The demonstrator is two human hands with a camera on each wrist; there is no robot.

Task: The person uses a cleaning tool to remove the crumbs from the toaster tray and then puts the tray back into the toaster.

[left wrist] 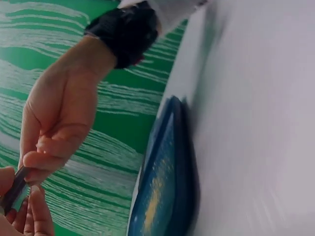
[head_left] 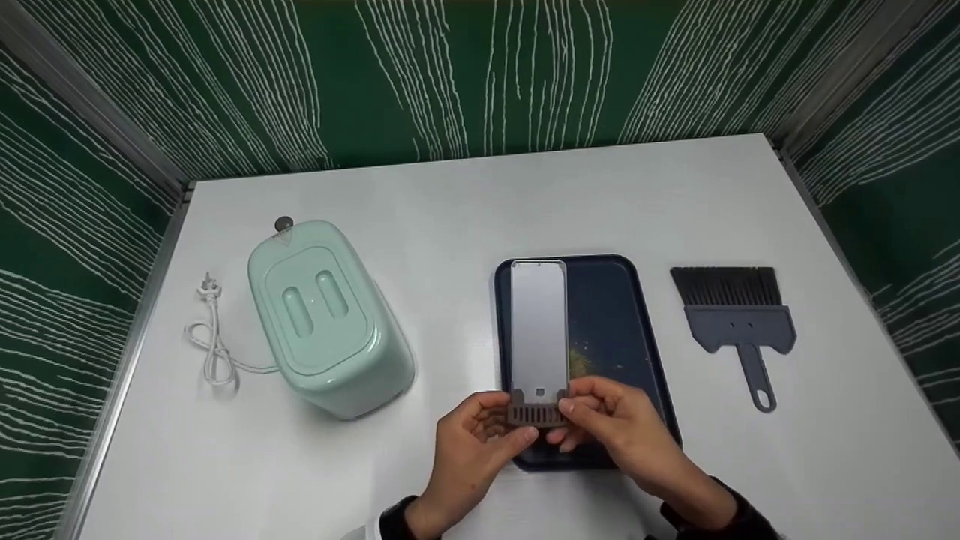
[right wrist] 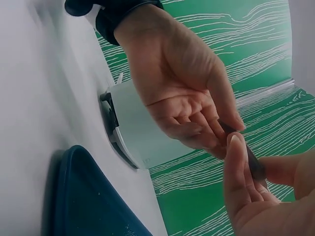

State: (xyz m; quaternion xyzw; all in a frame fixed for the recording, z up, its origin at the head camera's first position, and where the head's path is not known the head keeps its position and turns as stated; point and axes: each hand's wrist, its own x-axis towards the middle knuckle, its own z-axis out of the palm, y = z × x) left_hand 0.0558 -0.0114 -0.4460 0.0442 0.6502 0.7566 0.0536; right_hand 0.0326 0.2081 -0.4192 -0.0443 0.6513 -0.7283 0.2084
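A long silver crumb tray (head_left: 538,330) with a dark grey slotted handle (head_left: 538,415) is held above a navy tray (head_left: 609,300). My left hand (head_left: 474,454) pinches the left side of the handle between thumb and fingers. On the opposite side, my right hand (head_left: 628,421) grips it the same way. Yellowish crumbs (head_left: 580,363) lie scattered on the navy tray beneath. In the right wrist view, the handle (right wrist: 254,164) appears edge-on between both hands' fingertips, and it sits well above the table.
A mint-green toaster (head_left: 334,315) with a closed lid stands to the left, its white cord and plug (head_left: 217,349) lying beside it. Right of the navy tray lies a grey hand brush (head_left: 739,326) with black bristles. Green, white-streaked panels (head_left: 480,82) surround the white table (head_left: 420,225).
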